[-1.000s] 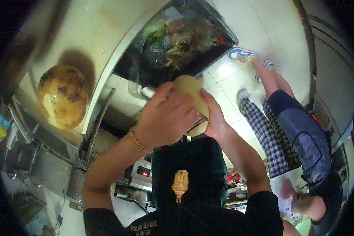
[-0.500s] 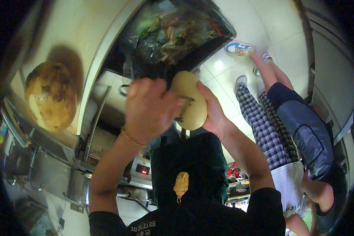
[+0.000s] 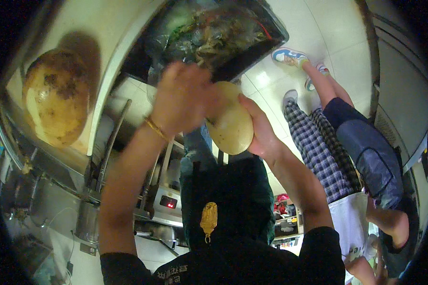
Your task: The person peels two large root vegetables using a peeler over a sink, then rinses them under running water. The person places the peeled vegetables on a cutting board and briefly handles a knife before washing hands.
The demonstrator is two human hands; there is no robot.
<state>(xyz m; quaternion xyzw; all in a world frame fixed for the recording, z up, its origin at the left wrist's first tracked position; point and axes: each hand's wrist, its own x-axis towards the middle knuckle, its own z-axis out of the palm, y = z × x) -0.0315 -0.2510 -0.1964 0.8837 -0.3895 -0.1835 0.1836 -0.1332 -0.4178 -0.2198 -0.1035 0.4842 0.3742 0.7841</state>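
Note:
A large peeled potato (image 3: 233, 124), pale yellow with a few small dark spots, sits in my right hand (image 3: 258, 126), which grips its right side. My left hand (image 3: 188, 97) is closed and smeared by motion at the potato's left side. A peeler's dark edge (image 3: 211, 122) shows faintly against the potato beneath that hand; most of the tool is hidden by the fingers. To the left, an unpeeled potato (image 3: 57, 102) with brown, dirty patches rests on a pale counter (image 3: 121, 42).
Beyond my hands stands a black bin (image 3: 271, 45) holding peelings and plastic bags. Two other people stand to the right, one in checked trousers (image 3: 314, 152). Steel pots (image 3: 88, 221) and a box with a red display (image 3: 169, 202) are at lower left.
My left hand has moved up and away from my body, lifting off the potato's middle. The held potato has tilted slightly, still in my right hand. The whole view has shifted a little.

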